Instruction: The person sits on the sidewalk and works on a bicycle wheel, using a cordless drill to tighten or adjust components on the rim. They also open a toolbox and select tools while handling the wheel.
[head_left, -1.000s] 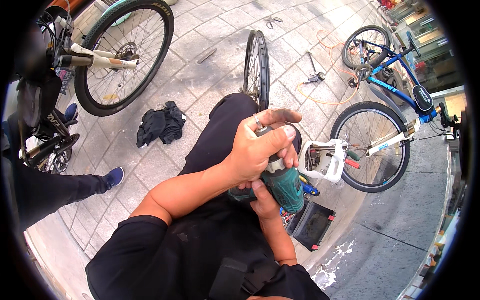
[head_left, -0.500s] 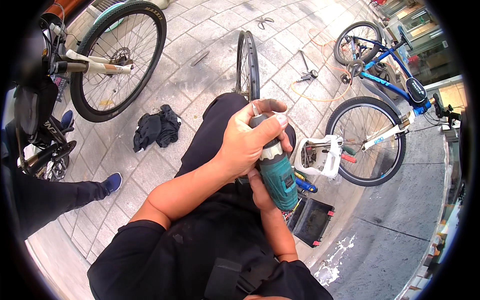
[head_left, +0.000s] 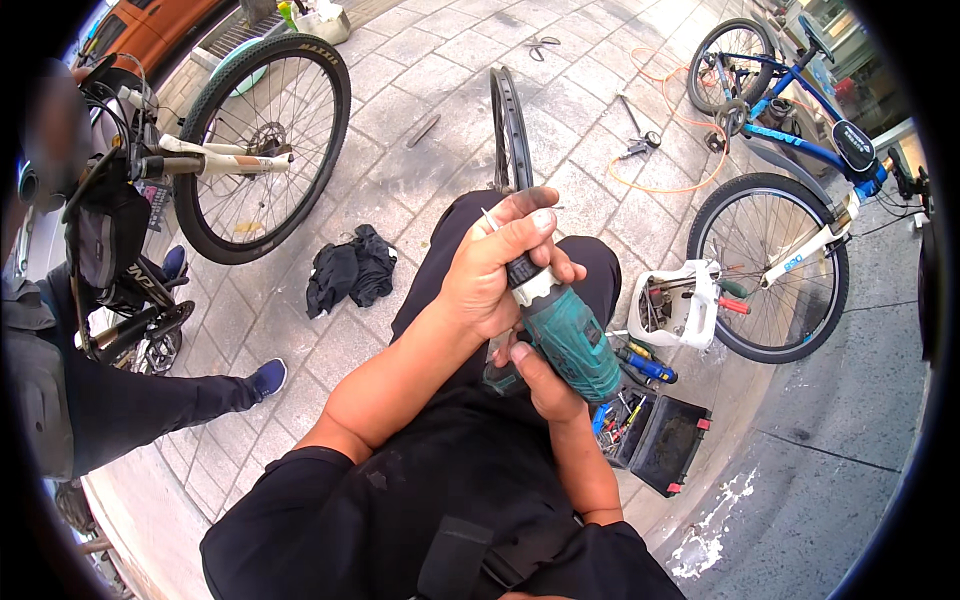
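Note:
A teal and black cordless drill [head_left: 572, 342] lies tilted over my lap, its chuck end pointing up and away from me. My left hand [head_left: 485, 275] is wrapped round the chuck, thumb and fingers pressed together at the front. A thin pointed metal piece [head_left: 489, 218] pokes out beside these fingers; whether it sits in the chuck I cannot tell. Lower down, my right hand [head_left: 550, 388] grips the drill by its handle, the thumb along the body. Most of the handle and the right fingers are hidden. Just beyond my knees a bicycle wheel rim [head_left: 512, 140] without a tyre stands upright.
Right of me are a white cut-open jug [head_left: 700, 325] holding tools, an open black toolbox [head_left: 668, 445] and a blue bicycle [head_left: 790, 165]. Black cloth [head_left: 352, 272] lies on the paving. At left, a person's leg [head_left: 160, 408] stands by another bicycle wheel [head_left: 340, 130]. An orange hose [head_left: 690, 180] curls ahead.
The whole view has shifted, so surroundings appear farther right. My left fingers have moved on the chuck, and the thin metal piece now slants beside them. The right hand still holds the drill.

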